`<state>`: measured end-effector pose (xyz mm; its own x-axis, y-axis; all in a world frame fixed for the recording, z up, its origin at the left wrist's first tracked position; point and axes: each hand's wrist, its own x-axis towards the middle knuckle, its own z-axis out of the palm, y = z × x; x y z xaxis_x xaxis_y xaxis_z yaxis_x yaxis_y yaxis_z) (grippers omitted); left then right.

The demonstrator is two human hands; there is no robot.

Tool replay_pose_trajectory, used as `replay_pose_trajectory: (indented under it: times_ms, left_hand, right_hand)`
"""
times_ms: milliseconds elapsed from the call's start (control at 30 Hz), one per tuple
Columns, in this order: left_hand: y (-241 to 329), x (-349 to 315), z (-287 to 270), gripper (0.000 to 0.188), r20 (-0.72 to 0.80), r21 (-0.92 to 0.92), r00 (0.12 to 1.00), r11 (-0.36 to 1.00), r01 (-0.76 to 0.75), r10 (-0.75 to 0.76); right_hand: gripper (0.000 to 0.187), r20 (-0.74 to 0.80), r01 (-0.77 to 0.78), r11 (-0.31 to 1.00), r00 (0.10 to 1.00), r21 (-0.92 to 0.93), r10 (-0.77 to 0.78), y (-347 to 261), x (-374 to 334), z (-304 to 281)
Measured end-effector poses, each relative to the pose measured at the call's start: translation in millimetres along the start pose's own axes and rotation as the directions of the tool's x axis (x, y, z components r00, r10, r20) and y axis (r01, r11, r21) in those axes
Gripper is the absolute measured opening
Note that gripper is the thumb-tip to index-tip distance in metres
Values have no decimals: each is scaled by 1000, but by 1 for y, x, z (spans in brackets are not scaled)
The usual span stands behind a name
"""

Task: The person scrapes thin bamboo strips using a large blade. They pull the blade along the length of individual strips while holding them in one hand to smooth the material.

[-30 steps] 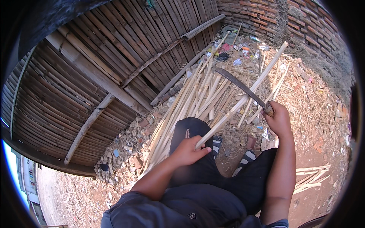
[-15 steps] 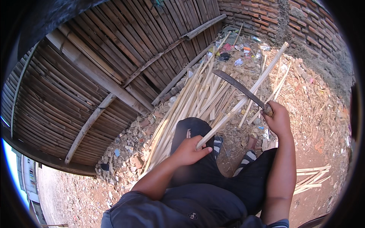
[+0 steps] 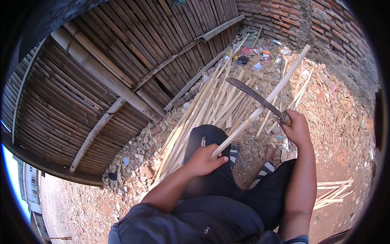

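My left hand [image 3: 202, 160] grips the near end of a long pale bamboo strip [image 3: 260, 105] over my left knee; the strip slants up to the right. My right hand [image 3: 297, 129] holds the wooden handle of a curved dark blade [image 3: 254, 96]. The blade lies across the strip about midway along it, its tip pointing up and left. I sit with both legs in dark trousers and striped sandals [image 3: 263, 167] on the ground.
A heap of split bamboo strips [image 3: 203, 110] lies ahead of my knees. A bamboo slat fence [image 3: 101, 77] runs along the left, a brick wall [image 3: 308, 20] at the top right. Rubble, litter and shavings cover the dirt; a few strips [image 3: 331, 193] lie at the right.
The view has shifted slightly. Both hands keep their grip; the blade stays across the strip at nearly the same spot.
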<state>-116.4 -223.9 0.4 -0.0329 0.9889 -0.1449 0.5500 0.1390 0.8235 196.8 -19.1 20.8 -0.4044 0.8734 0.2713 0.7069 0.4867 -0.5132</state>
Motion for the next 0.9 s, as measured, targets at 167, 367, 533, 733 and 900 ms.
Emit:
replay_pose_trajectory:
  times_ms: [167, 367, 533, 733, 900]
  left_hand:
    - [-3, 1, 1, 37, 17, 3, 1000, 1000, -2, 2]
    - [2, -1, -2, 39, 6, -8, 1000, 1000, 10, -10]
    - [0, 1, -2, 39, 12, -3, 1000, 1000, -8, 8]
    - [-9, 3, 0, 39, 19, 17, 1000, 1000, -23, 23]
    - [-6, 1, -2, 41, 25, -36, 999, 999, -25, 26]
  right_hand:
    - [33, -24, -1, 1000, 1000, 16, 2, 0, -2, -4]
    - [33, 108, 231, 973, 968, -21, -227, -27, -8, 12]
    - [27, 22, 23, 998, 999, 51, -25, -2, 5, 9]
    - [28, -1, -5, 998, 1000, 67, 5, -11, -1, 6]
    - [31, 69, 165, 986, 984, 13, -165, -27, -5, 9]
